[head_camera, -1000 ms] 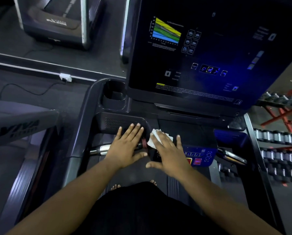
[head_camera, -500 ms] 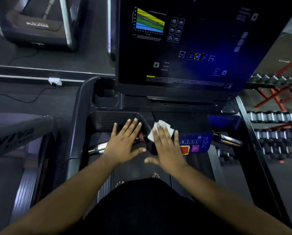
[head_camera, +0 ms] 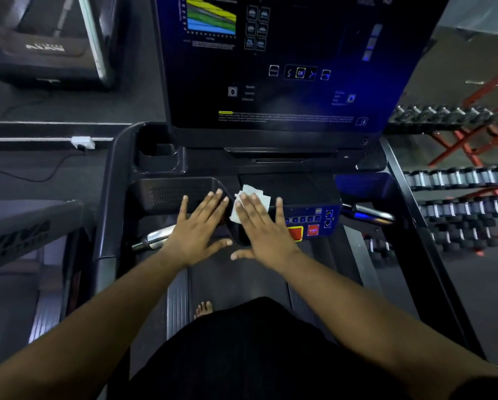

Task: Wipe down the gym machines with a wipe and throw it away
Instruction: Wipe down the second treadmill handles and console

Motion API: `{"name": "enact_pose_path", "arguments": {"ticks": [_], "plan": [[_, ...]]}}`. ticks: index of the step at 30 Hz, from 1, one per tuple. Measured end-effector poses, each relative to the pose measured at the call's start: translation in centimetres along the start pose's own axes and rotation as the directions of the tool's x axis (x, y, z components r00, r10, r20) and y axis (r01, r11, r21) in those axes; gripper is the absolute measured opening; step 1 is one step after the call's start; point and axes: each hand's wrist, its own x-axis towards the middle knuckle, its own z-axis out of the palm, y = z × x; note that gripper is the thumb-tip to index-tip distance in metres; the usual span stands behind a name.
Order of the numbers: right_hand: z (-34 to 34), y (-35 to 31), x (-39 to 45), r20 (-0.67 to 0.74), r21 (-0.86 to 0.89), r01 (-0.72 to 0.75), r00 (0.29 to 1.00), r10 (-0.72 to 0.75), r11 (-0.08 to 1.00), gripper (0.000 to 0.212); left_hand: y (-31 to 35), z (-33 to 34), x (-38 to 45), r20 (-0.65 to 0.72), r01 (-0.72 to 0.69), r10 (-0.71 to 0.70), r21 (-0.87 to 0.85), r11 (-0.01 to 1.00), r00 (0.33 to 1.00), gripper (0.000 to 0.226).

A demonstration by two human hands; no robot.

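Two bare hands lie flat on the dark plastic console of a black treadmill (head_camera: 117, 180). Right hand (head_camera: 263, 229) has its fingers straight and spread, pressing a crumpled white paper wipe (head_camera: 252, 197) onto the console surface just left of the blue button panel (head_camera: 314, 222); most of the wipe shows beyond the fingertips, its near part hidden under them. Left hand (head_camera: 197, 229) is also open with fingers extended, resting on the perforated black speaker tray (head_camera: 169, 193) and holding nothing; its thumb tip lies near the right thumb without touching. A shiny chrome grip bar (head_camera: 153, 239) pokes out from under the left wrist. Above the hands stands the large dark touchscreen (head_camera: 285, 90) showing a coloured graph and small icons. Left of the screen sits an empty-looking black cup holder (head_camera: 158, 157). Racks of chrome-ended dumbbells (head_camera: 458, 180) on red frames line the right side. One bare foot (head_camera: 203, 308) shows on the grey running belt (head_camera: 236, 281).
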Motion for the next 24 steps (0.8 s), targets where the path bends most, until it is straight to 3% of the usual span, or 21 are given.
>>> {"name": "enact_pose_path", "arguments": {"ticks": [4, 7, 11, 13, 21, 24], "plan": [[3.0, 4.8, -4.1, 0.023, -0.076, -0.008, 1.0, 0.01, 0.997, 0.122, 3.2, 0.2, 0.0, 0.041, -0.021, 0.02, 0.039, 0.999, 0.999, 0.095], [4.5, 9.6, -7.3, 0.076, -0.075, -0.105, 0.991, 0.11, 0.992, 0.118, 5.3, 0.7, -0.3, 0.078, 0.072, -0.076, 0.047, 0.996, 0.994, 0.099], [6.6, 13.2, -10.3, -0.024, -0.005, -0.181, 0.983, 0.181, 0.983, 0.113, 8.2, 1.2, -0.8, 0.061, 0.225, -0.229, 0.065, 0.972, 0.972, 0.103], [8.0, 13.4, -10.8, -0.109, -0.007, -0.139, 0.984, 0.138, 0.99, 0.108, 9.9, 1.7, -1.2, 0.08, 0.294, -0.3, 0.079, 0.952, 0.95, 0.1], [7.0, 15.7, -11.0, -0.197, -0.152, 0.192, 0.955, -0.22, 0.97, 0.089, 18.1, 3.1, -2.3, 0.227, 0.511, -0.515, 0.079, 0.856, 0.827, 0.102], [6.5, 16.4, -10.7, -0.285, -0.007, 0.272, 0.922, -0.263, 0.962, 0.072, 21.1, 2.6, -2.4, 0.261, 0.58, -0.566, 0.029, 0.814, 0.782, 0.101]]}}
